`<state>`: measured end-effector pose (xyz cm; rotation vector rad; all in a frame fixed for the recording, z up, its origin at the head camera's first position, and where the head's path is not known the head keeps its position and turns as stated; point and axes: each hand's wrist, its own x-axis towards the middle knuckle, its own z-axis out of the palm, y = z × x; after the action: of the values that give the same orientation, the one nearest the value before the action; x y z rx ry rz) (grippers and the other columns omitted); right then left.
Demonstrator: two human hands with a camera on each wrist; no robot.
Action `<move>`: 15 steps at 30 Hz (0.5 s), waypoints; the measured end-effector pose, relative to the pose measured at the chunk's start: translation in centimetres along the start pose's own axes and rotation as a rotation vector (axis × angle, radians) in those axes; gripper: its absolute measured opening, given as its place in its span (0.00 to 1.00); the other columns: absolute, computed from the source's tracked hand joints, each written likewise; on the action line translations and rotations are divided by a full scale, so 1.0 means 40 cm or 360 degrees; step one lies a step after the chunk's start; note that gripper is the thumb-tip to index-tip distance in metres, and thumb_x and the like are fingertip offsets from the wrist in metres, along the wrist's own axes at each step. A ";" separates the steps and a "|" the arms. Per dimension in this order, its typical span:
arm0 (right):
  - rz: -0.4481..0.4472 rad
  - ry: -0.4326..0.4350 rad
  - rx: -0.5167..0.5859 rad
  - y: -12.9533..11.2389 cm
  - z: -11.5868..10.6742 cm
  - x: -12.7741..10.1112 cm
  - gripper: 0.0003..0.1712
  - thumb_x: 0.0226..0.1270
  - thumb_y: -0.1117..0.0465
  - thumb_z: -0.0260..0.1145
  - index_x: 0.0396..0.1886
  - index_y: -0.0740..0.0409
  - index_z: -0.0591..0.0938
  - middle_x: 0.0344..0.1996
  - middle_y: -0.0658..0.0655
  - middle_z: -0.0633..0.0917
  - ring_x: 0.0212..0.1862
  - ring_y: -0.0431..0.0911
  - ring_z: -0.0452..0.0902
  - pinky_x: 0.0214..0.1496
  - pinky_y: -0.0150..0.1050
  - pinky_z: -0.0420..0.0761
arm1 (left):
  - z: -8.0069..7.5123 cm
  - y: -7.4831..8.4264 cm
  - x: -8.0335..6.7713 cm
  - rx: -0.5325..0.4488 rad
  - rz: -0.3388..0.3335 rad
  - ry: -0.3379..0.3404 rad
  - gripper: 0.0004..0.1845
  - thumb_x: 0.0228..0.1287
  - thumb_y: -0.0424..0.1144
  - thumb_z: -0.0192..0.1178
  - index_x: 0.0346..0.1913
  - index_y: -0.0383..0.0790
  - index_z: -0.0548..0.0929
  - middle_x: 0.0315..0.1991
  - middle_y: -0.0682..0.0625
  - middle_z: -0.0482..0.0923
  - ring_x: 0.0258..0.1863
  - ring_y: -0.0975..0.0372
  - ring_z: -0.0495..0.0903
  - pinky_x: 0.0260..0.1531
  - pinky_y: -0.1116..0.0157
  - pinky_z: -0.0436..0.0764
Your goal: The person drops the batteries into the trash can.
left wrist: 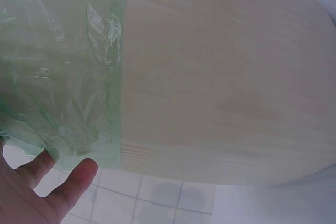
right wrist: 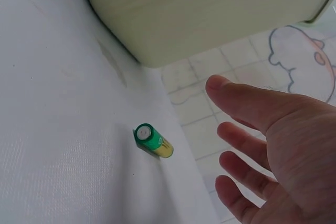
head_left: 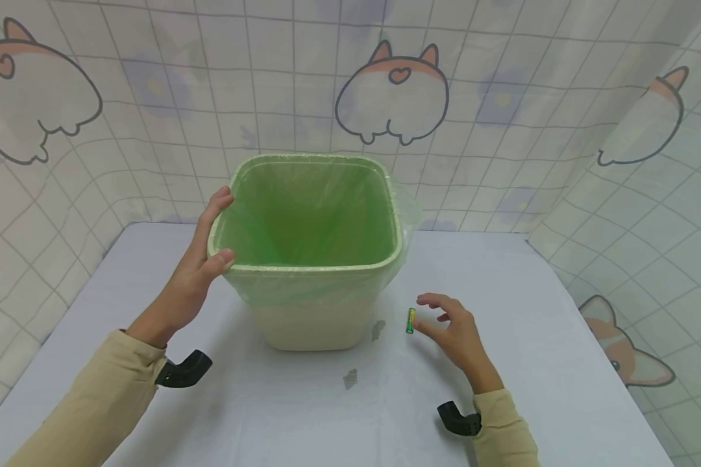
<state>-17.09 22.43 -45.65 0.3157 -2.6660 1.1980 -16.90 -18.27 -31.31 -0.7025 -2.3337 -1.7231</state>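
Observation:
A pale cream trash bin (head_left: pixel 315 324) stands upright on the table. Its green plastic liner (head_left: pixel 304 207) is folded over the rim, and the inside looks bare. My left hand (head_left: pixel 188 285) rests against the rim's left side, thumb at the near corner and a finger farther back; in the left wrist view its fingers lie at the liner. Right of the bin lies a small green and yellow battery (head_left: pixel 410 320). Beside it is my right hand (head_left: pixel 457 329), fingers spread and loosely bent. The right wrist view shows a gap between the thumb and the battery (right wrist: pixel 154 140).
The table (head_left: pixel 304 415) has a white cover with two grey patches (head_left: pixel 350 379) near the bin. A grid-patterned curtain (head_left: pixel 502 168) with cartoon dogs surrounds the back and sides. A black curved piece (head_left: pixel 184 370) juts from each sleeve.

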 end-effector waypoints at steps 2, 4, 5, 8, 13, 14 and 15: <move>-0.0010 -0.0004 0.0005 0.003 0.002 0.000 0.25 0.55 0.60 0.74 0.54 0.53 0.80 0.52 0.52 0.84 0.54 0.48 0.74 0.49 0.46 0.78 | 0.000 0.000 0.000 -0.0002 0.0005 -0.0001 0.35 0.66 0.43 0.44 0.76 0.53 0.49 0.78 0.64 0.36 0.78 0.61 0.34 0.67 0.33 0.36; -0.0010 -0.0011 0.0006 0.006 0.004 0.001 0.25 0.54 0.61 0.74 0.54 0.54 0.80 0.52 0.53 0.84 0.54 0.49 0.74 0.49 0.47 0.78 | 0.000 0.000 0.000 -0.0003 0.0008 -0.0001 0.35 0.66 0.43 0.44 0.76 0.53 0.49 0.78 0.63 0.36 0.78 0.61 0.34 0.67 0.33 0.37; -0.0002 -0.0018 0.0000 0.008 0.005 0.001 0.25 0.54 0.61 0.74 0.54 0.54 0.80 0.52 0.53 0.84 0.54 0.49 0.74 0.49 0.47 0.78 | 0.000 0.000 0.001 -0.0001 0.0008 -0.0002 0.35 0.66 0.43 0.44 0.76 0.53 0.49 0.78 0.63 0.36 0.78 0.61 0.34 0.67 0.32 0.37; 0.0010 -0.0037 -0.0003 0.013 0.009 0.003 0.26 0.53 0.62 0.75 0.54 0.55 0.80 0.52 0.53 0.84 0.54 0.50 0.75 0.50 0.48 0.78 | 0.000 -0.001 0.001 0.0002 0.0005 -0.0004 0.35 0.66 0.42 0.44 0.76 0.53 0.49 0.78 0.63 0.36 0.78 0.60 0.34 0.67 0.32 0.38; 0.0006 -0.0067 -0.0002 0.020 0.012 0.006 0.26 0.52 0.63 0.75 0.54 0.55 0.80 0.53 0.54 0.84 0.55 0.51 0.75 0.50 0.49 0.78 | 0.001 -0.001 0.001 0.0006 0.0002 -0.0003 0.35 0.66 0.43 0.43 0.76 0.53 0.49 0.78 0.64 0.36 0.78 0.60 0.34 0.66 0.32 0.39; 0.0002 -0.0073 -0.0003 0.022 0.013 0.007 0.26 0.52 0.63 0.75 0.53 0.55 0.81 0.53 0.54 0.83 0.55 0.51 0.75 0.50 0.49 0.78 | 0.001 -0.001 0.001 0.0008 0.0002 -0.0002 0.35 0.66 0.43 0.43 0.76 0.53 0.49 0.78 0.64 0.36 0.78 0.60 0.34 0.66 0.32 0.39; 0.0002 -0.0080 -0.0006 0.023 0.013 0.007 0.26 0.52 0.63 0.75 0.53 0.55 0.81 0.53 0.54 0.83 0.55 0.51 0.75 0.50 0.49 0.78 | 0.001 -0.001 0.001 0.0010 0.0004 -0.0001 0.35 0.66 0.43 0.43 0.76 0.53 0.49 0.78 0.64 0.36 0.78 0.60 0.34 0.66 0.32 0.39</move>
<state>-17.66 22.59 -46.58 0.3483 -2.7110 1.2007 -16.93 -18.24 -31.34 -0.7048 -2.3369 -1.7138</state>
